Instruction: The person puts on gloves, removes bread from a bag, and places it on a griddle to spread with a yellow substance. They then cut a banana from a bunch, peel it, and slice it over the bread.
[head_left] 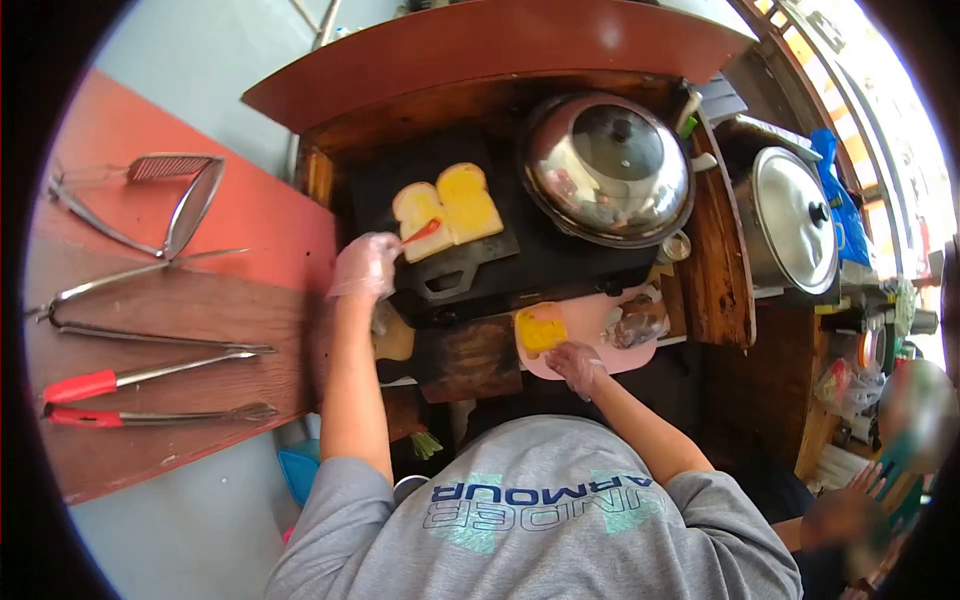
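Note:
My left hand (pixel 367 265), in a clear plastic glove, is closed round a small red spreader (pixel 422 232). The spreader's end lies against the left one of two bread slices (pixel 425 220). Beside it, touching, is the second slice (pixel 469 203), coated yellow. Both slices rest on a black griddle plate (pixel 452 281) with a handle opening at the front. My right hand (pixel 577 368), also gloved, grips the near right corner of a square container of yellow spread (pixel 541 328). That container sits on a pink cutting board (pixel 590 310).
A domed steel lid (pixel 608 170) covers a pan right of the bread. Farther right stands a lidded pot (pixel 793 220). Tongs (pixel 160 375) and other metal tools lie on the left-hand board (pixel 210 400). A plastic-wrapped item (pixel 638 322) is on the pink board. Another person's hand (pixel 866 480) shows lower right.

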